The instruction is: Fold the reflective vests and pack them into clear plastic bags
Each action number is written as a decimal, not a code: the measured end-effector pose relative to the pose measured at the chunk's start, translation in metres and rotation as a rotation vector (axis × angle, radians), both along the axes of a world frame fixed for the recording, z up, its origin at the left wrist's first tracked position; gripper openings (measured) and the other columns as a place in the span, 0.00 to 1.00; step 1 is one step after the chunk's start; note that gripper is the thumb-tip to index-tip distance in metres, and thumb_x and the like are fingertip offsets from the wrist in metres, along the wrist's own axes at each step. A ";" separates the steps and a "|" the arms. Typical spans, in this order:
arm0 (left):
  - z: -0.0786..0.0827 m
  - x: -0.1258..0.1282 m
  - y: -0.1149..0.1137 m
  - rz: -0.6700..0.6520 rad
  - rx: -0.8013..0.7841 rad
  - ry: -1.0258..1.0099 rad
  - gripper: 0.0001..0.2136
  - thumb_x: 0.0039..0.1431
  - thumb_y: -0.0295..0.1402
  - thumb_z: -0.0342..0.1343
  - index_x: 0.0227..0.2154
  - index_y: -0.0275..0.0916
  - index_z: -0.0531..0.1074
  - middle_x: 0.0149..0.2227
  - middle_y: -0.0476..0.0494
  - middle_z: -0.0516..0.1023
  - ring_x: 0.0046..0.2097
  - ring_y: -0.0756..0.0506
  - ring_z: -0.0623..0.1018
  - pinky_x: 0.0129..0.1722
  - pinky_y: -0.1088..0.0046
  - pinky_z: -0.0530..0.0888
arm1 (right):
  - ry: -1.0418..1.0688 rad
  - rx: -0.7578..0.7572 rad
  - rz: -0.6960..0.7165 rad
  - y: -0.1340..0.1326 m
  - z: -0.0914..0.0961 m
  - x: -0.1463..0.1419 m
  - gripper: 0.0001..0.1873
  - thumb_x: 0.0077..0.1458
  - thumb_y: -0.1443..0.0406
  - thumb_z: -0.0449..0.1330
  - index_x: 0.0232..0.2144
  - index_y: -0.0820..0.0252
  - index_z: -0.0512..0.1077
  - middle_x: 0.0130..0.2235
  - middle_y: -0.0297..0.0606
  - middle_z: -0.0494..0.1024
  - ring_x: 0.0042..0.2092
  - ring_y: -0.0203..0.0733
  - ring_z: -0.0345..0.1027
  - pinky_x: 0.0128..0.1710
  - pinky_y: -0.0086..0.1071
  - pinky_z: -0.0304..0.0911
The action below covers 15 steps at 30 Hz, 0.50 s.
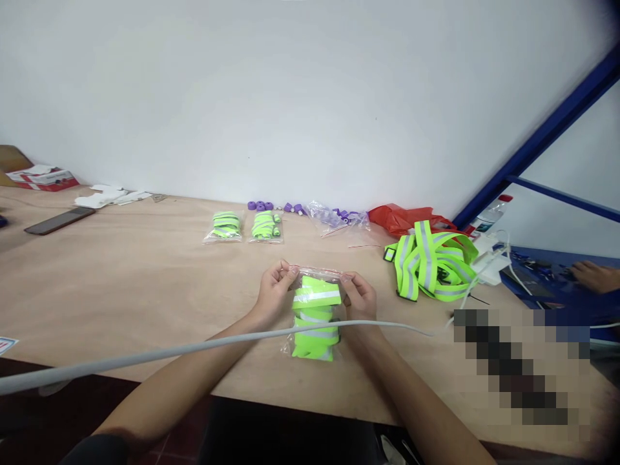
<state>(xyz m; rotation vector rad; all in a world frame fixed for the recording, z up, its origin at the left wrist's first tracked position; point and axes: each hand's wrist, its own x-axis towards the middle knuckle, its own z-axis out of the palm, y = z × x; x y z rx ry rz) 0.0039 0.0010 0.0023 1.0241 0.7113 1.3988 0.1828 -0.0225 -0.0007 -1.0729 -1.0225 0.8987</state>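
A clear zip bag (287, 345) with a red line along its top edge lies near the table's front. Folded neon yellow-green reflective straps (317, 310) with silver stripes fill it. My left hand (276, 290) pinches the bag's upper left corner between thumb and fingers. At the upper right corner, my right hand (359, 296) pinches the same edge. The top edge is stretched between both hands. A white cable (194, 349) crosses the view in front of the bag and both forearms.
Two filled bags (226, 226) stand farther back, near purple pieces (261, 206) and empty clear bags (329, 216). A heap of reflective straps (431, 265) lies right, before a red plastic bag (407, 219) and a bottle (491, 214). Another person's hand (595, 276) is far right; a phone (59, 221) lies left.
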 end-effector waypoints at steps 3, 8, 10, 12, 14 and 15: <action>-0.001 -0.001 0.000 -0.023 -0.028 0.025 0.19 0.57 0.48 0.67 0.28 0.39 0.68 0.22 0.55 0.63 0.25 0.52 0.63 0.27 0.76 0.61 | -0.009 0.020 0.001 -0.001 -0.001 -0.001 0.21 0.54 0.49 0.65 0.22 0.57 0.68 0.20 0.27 0.65 0.23 0.33 0.54 0.23 0.28 0.53; -0.002 0.002 -0.001 -0.053 -0.040 0.067 0.20 0.54 0.49 0.69 0.29 0.36 0.73 0.24 0.53 0.71 0.26 0.52 0.68 0.28 0.76 0.65 | -0.047 0.032 0.016 0.001 -0.003 -0.001 0.21 0.54 0.48 0.65 0.24 0.57 0.70 0.22 0.29 0.70 0.25 0.35 0.59 0.24 0.28 0.56; -0.001 0.002 0.000 -0.047 -0.040 0.073 0.21 0.51 0.49 0.70 0.27 0.36 0.72 0.24 0.52 0.72 0.26 0.51 0.69 0.28 0.76 0.65 | -0.056 0.028 0.026 0.002 -0.004 0.000 0.20 0.54 0.48 0.65 0.24 0.58 0.72 0.23 0.30 0.72 0.25 0.35 0.60 0.24 0.28 0.57; 0.000 0.001 0.000 -0.041 -0.041 0.076 0.21 0.49 0.49 0.71 0.26 0.36 0.71 0.23 0.52 0.73 0.26 0.52 0.69 0.27 0.76 0.65 | -0.061 0.019 0.047 0.003 -0.004 0.001 0.20 0.53 0.48 0.65 0.25 0.58 0.73 0.23 0.30 0.72 0.24 0.35 0.61 0.24 0.28 0.57; 0.000 0.001 0.001 -0.039 -0.047 0.076 0.21 0.49 0.49 0.71 0.25 0.36 0.71 0.23 0.52 0.73 0.25 0.52 0.69 0.27 0.77 0.65 | -0.063 0.006 0.072 0.004 -0.004 0.001 0.19 0.53 0.49 0.66 0.27 0.58 0.75 0.24 0.32 0.75 0.25 0.36 0.63 0.24 0.29 0.59; 0.000 0.001 0.001 -0.039 -0.053 0.074 0.21 0.49 0.48 0.71 0.25 0.36 0.72 0.22 0.53 0.72 0.25 0.52 0.69 0.27 0.77 0.65 | -0.064 -0.001 0.083 0.004 -0.004 0.001 0.18 0.53 0.49 0.66 0.28 0.58 0.76 0.25 0.33 0.77 0.26 0.37 0.66 0.25 0.29 0.61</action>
